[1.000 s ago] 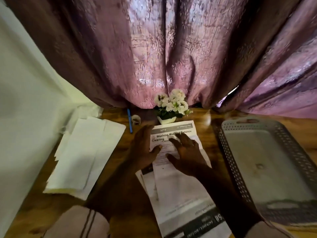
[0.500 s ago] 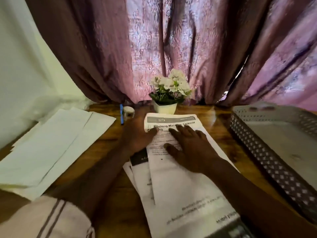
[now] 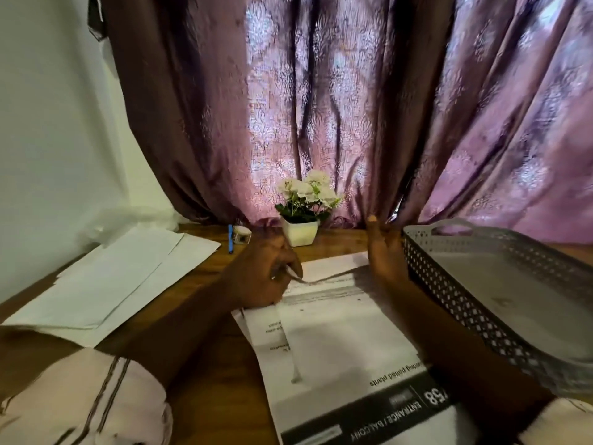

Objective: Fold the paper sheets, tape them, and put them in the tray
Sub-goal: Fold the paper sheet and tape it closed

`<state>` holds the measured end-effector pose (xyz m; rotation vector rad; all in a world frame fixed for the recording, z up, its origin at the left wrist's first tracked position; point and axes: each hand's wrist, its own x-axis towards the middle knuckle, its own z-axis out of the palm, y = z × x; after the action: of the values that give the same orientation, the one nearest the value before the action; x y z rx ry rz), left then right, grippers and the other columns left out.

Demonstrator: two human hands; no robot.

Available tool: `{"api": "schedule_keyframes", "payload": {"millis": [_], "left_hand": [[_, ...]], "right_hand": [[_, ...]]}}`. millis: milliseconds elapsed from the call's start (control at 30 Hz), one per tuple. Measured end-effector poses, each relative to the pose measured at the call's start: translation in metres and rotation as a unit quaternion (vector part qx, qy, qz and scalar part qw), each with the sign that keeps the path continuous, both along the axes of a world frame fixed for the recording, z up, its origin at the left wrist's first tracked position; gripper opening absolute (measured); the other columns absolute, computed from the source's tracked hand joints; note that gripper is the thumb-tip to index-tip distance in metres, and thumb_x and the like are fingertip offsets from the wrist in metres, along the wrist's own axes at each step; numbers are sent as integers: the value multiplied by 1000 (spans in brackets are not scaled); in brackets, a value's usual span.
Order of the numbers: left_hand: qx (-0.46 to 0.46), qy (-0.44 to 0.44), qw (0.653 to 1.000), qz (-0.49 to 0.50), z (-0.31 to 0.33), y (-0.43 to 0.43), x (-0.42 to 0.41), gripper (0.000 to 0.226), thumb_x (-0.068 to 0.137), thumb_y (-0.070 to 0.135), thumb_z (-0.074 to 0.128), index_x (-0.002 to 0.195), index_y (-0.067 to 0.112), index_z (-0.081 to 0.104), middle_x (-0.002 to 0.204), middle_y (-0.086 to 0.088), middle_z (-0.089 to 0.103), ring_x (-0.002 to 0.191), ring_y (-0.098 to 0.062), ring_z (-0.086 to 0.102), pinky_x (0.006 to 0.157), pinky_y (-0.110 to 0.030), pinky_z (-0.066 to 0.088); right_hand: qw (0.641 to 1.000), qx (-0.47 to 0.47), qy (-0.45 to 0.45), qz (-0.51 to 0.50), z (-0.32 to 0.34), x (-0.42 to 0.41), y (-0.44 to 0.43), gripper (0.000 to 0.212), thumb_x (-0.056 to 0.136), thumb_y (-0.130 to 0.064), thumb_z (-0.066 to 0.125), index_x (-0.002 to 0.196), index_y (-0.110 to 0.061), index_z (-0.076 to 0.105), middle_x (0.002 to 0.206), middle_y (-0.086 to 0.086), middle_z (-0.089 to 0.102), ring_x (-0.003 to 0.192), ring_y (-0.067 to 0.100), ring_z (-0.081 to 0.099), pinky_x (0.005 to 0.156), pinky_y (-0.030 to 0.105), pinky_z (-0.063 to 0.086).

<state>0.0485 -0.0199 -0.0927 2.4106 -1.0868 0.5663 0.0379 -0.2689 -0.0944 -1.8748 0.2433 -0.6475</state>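
A stack of printed paper sheets (image 3: 337, 342) lies on the wooden table in front of me. The far end of the top sheet (image 3: 333, 263) is lifted and turned back toward me, its blank underside showing. My left hand (image 3: 263, 274) pinches this sheet at its left edge with curled fingers. My right hand (image 3: 385, 252) stands upright at the sheet's right edge with straight fingers; whether it holds the paper is hidden. A grey perforated tray (image 3: 449, 293) sits just right of the right hand. A small tape roll (image 3: 241, 234) stands at the back left.
Several white folded sheets (image 3: 122, 277) lie on the left of the table. A blue pen (image 3: 230, 239) lies beside the tape roll, and a white flower pot (image 3: 300, 232) stands at the back centre. A purple curtain (image 3: 353, 123) hangs behind the table.
Both hands lay flat on the top sheet before. The left hand now pinches its edge and the far end has come up. The right hand has moved right, off the sheet's face.
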Motion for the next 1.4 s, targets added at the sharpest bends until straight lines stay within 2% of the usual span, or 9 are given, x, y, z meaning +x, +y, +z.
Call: {"api": "schedule_keyframes", "payload": {"millis": [100, 233, 433, 633, 800, 933, 1067, 1267, 1400], "left_hand": [[62, 41, 997, 3, -6, -3, 5, 19, 80, 40, 60, 88, 30, 74, 95, 10, 66, 90, -8, 61, 79, -41, 54], [4, 33, 998, 49, -16, -14, 8, 46, 94, 67, 48, 76, 28, 63, 80, 11, 62, 78, -6, 59, 71, -40, 51], [47, 52, 994, 88, -25, -25, 13, 30, 93, 53, 60, 116, 34, 69, 119, 14, 68, 113, -11, 58, 97, -37, 50], [8, 53, 996, 78, -27, -21, 16, 41, 82, 60, 58, 107, 32, 77, 111, 15, 73, 102, -8, 65, 87, -41, 57], [13, 44, 996, 83, -25, -20, 10, 44, 84, 62, 56, 106, 31, 78, 109, 14, 75, 102, -8, 65, 88, -41, 57], [97, 13, 985, 142, -18, -20, 5, 73, 77, 87, 40, 113, 30, 69, 113, 8, 68, 106, -15, 60, 90, -39, 52], [64, 106, 976, 178, -9, -15, 10, 74, 62, 92, 60, 106, 33, 66, 102, 13, 65, 95, -10, 61, 85, -36, 54], [-12, 192, 970, 151, -4, -10, 12, 60, 62, 67, 87, 101, 29, 63, 100, 11, 66, 98, -13, 63, 86, -35, 55], [-41, 174, 973, 147, -2, -5, 8, 63, 66, 53, 91, 110, 29, 53, 103, 13, 60, 98, -12, 58, 71, -25, 46]], "right_hand": [[977, -194, 61, 58, -14, 4, -14, 28, 88, -40, 71, 110, -26, 62, 99, 5, 71, 88, 18, 75, 76, 35, 61], [887, -439, 137, 41, -8, -5, -7, 45, 87, -51, 62, 126, -29, 69, 126, 2, 69, 120, 27, 61, 109, 38, 44], [858, -490, 117, 97, -11, -8, 6, 45, 101, -50, 44, 141, -35, 58, 157, -2, 43, 147, 27, 35, 120, 46, 26], [808, -499, 192, 249, -7, -28, 29, 66, 106, -60, 26, 161, -24, 26, 169, 4, 24, 154, 27, 25, 124, 41, 22], [817, -516, 237, 102, -12, -11, -23, 75, 104, -64, 20, 163, -18, 19, 172, 4, 14, 158, 23, 11, 127, 50, 5], [864, -459, 187, 91, -15, -14, -25, 59, 103, -56, 41, 148, -19, 50, 158, 3, 46, 147, 25, 37, 122, 43, 25], [902, -394, 153, 93, -13, -14, -22, 61, 85, -68, 53, 131, -30, 65, 137, -6, 66, 127, 17, 59, 110, 36, 45], [924, -351, 95, 121, -14, -17, -15, 45, 94, -51, 64, 134, -29, 62, 121, -7, 66, 107, 8, 58, 94, 25, 45], [939, -311, 52, 139, -16, -18, -10, 39, 95, -40, 67, 133, -30, 58, 106, -11, 65, 91, 8, 63, 77, 21, 49]]}}
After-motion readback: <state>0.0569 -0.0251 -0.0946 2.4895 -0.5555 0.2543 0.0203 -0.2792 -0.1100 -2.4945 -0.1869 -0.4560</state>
